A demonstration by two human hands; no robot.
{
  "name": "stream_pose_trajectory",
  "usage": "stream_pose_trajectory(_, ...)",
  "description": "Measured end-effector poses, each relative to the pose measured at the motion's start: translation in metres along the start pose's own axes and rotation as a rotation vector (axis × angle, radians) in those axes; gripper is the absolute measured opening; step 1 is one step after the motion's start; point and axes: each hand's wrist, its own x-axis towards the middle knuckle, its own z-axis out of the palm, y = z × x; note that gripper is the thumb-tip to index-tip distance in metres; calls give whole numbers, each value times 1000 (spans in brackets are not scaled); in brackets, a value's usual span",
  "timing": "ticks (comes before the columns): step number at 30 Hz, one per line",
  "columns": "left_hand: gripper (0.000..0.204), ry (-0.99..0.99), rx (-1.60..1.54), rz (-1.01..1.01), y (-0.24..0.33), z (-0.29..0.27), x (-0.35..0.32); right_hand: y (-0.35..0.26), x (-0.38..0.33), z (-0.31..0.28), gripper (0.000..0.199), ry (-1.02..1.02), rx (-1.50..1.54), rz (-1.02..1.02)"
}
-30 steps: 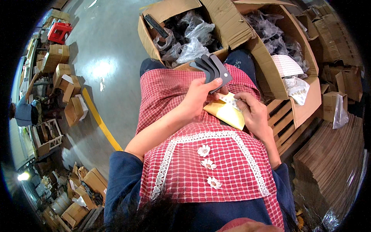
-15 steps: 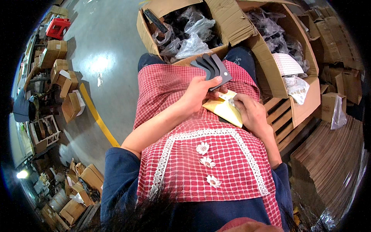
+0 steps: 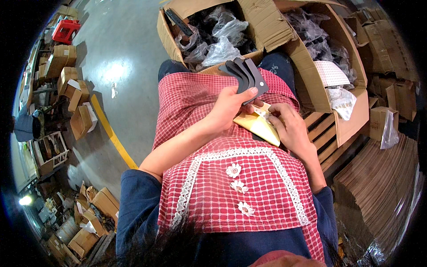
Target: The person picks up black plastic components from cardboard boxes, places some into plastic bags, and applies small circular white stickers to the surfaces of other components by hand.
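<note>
My left hand (image 3: 227, 107) is closed round a fanned stack of dark grey, curved flat pieces (image 3: 245, 73), its thumb lying on top. A small white round spot (image 3: 262, 83) shows on the uppermost piece. Just below, a yellow sheet (image 3: 259, 127) with a whitish strip (image 3: 261, 111) at its upper edge rests against my lap, close under my left fingertips. My right hand (image 3: 290, 127) has its fingers bent together at the sheet's right side, on the whitish strip. Whether a small sticker is between those fingertips is too small to make out.
Ahead stands an open cardboard box (image 3: 174, 46) of clear plastic bags and dark parts. Another box (image 3: 344, 122) with similar bags is at the right, above a wooden pallet (image 3: 324, 138). Stacked flat cardboard (image 3: 378, 173) lies lower right. A yellow floor line (image 3: 111, 135) runs at left.
My right index finger has lifted and stretched a little upward along the whitish strip. The dark pieces have tilted slightly in my left hand, and the yellow sheet has barely moved.
</note>
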Motion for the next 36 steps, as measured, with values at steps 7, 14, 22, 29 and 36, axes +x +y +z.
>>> stream_pose_trajectory(7, 19, -2, -3, 10, -2, -1, 1, 3, -1, 3, 16, 48, -160, -133)
stream_pose_trajectory(14, 19, 1, 74, 52, -2, 0, 0, -1, 4, 1, 15, -46, -235, -163)
stream_pose_trajectory(22, 15, -13, 107, 102, -1, 4, -1, -10, 8, -11, 14, 7, -276, -212)
stream_pose_trajectory(29, 15, -25, 144, 114, -3, 2, 0, -12, 9, -8, 16, -26, -416, -308)
stream_pose_trajectory(36, 17, -15, 120, 137, -6, 4, 0, -15, 13, -7, 17, -72, -346, -304)
